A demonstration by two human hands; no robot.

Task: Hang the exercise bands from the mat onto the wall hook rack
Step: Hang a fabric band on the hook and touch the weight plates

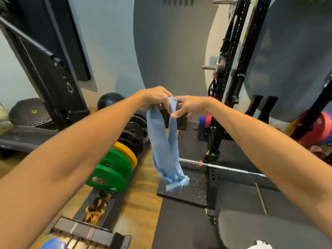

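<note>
Left hand [156,97] curls its fingers over the top of a long pale-blue fabric exercise band [166,150] and pinches it; right hand [190,106] meets it from the other side, fingers and thumb closed on the same top fold. Both hands sit close together at arm's length, in front of the grey-and-white wall.

Band position: looped, hanging straight down from the two hands, its knotted, frayed lower end dangling just above a speckled black rubber floor tile [190,189] — not resting on it, as far as I can tell. A row of green, yellow and black weight plates [116,164] stands to its left; a black steel squat rack upright [231,72] to its right.

No hook rack identifiable on the wall ahead. A black bar with metal hooks [86,234] lies low at the left edge — whether that is the target, cannot tell.

Risks, as judgement:
- Grip covers only a narrow fold — if either hand loosens while spreading the loop, the band slides out and drops.
- Hanging tail could snag on the rack upright or the silver barbell [224,168] during a swing.
- Loop held nearly closed; it may miss a hook unless opened.
</note>
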